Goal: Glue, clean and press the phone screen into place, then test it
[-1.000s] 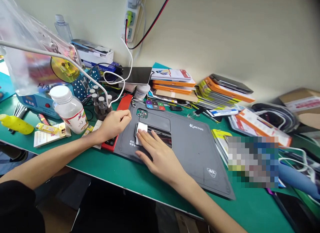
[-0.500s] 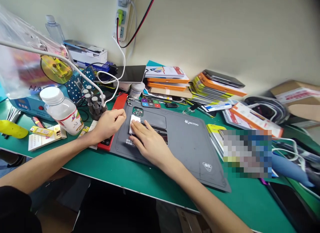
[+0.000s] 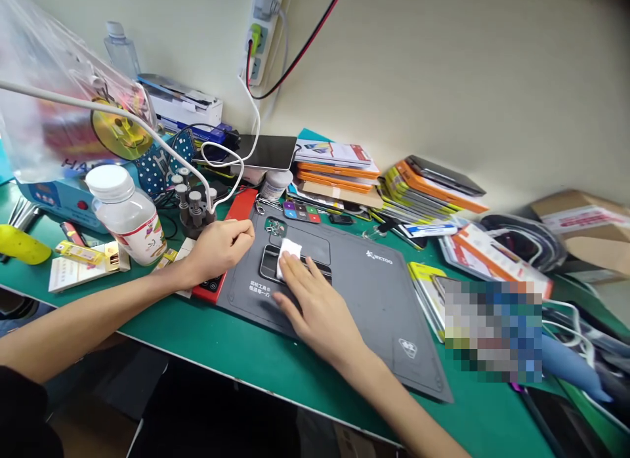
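Note:
A phone-sized dark glossy panel (image 3: 268, 262) lies on the grey work mat (image 3: 364, 300). My right hand (image 3: 317, 297) presses a folded white wipe (image 3: 289, 249) flat onto it, the wipe under the fingertips and the thumb out to the side. The hand covers part of the panel's near side. My left hand (image 3: 221, 248) is closed in a fist by the mat's left edge, over the red strip (image 3: 241, 205); nothing shows in it. Small metal parts (image 3: 275, 226) sit in a recess of the mat just beyond the panel.
Left stand a capped plastic bottle (image 3: 130, 215) and a grey holder with several screwdrivers (image 3: 194, 212). Stacked boxes (image 3: 339, 163) line the wall. Right of the mat are yellow-edged packs (image 3: 426, 287) and a dark phone (image 3: 566, 412). A white cable (image 3: 147, 133) crosses above the left side.
My right hand has slid the white wipe to the right along the panel, uncovering its left end. My left fist stays in place. The view has shifted slightly.

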A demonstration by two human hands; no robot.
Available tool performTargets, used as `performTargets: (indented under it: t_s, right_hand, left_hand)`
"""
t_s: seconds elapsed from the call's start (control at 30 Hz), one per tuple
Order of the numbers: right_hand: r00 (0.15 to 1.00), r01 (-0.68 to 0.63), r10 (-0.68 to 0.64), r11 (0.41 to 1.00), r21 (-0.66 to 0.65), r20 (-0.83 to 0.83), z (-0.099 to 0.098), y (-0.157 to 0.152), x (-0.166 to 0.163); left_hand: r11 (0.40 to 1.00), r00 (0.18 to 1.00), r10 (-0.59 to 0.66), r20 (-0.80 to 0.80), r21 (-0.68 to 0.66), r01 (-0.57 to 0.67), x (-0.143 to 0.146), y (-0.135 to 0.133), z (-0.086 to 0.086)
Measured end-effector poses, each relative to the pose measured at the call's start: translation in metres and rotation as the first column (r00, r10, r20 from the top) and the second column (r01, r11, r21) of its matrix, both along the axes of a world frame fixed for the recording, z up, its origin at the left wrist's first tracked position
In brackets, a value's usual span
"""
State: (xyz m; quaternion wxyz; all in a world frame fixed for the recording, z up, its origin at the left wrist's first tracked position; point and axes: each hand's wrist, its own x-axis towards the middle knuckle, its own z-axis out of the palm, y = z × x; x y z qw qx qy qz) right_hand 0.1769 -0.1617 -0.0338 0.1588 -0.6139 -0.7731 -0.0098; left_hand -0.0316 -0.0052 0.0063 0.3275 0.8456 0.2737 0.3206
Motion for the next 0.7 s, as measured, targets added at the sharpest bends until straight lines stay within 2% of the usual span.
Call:
performTargets:
  t_s: [0.1, 0.27, 0.43, 0.6, 0.7]
  right_hand:
    - [0.999, -0.033, 0.033, 0.999, 0.03, 0.005, -0.003, -0.005, 0.002]
    - [0.999, 0.042, -0.042, 0.999, 0.001, -0.01, -0.001, 0.001, 0.007]
    - [1.0, -0.021, 0.021, 0.999, 0.041, 0.002, -0.003, -0.021, 0.009]
    - [0.998, 0.067, -0.068, 0.995, 0.068, 0.014, -0.007, -0.028, 0.031]
    - [0.997, 0.074, -0.077, 0.993, 0.096, 0.026, -0.011, -0.041, 0.038]
  left_hand:
    - [1.0, 1.0, -0.018, -0.005, -0.012, 0.018, 0.0, 0.001, -0.002]
    - [1.0, 1.0, -0.021, -0.005, -0.009, 0.021, 0.0, 0.0, 0.001]
    - [1.0, 1.0, -0.02, -0.018, -0.007, 0.02, 0.001, -0.001, 0.002]
    - [0.999, 1.0, -0.007, -0.011, -0.045, 0.007, 0.001, -0.001, 0.003]
    - [0.999, 1.0, -0.004, -0.019, -0.043, 0.003, 0.0, -0.001, 0.005]
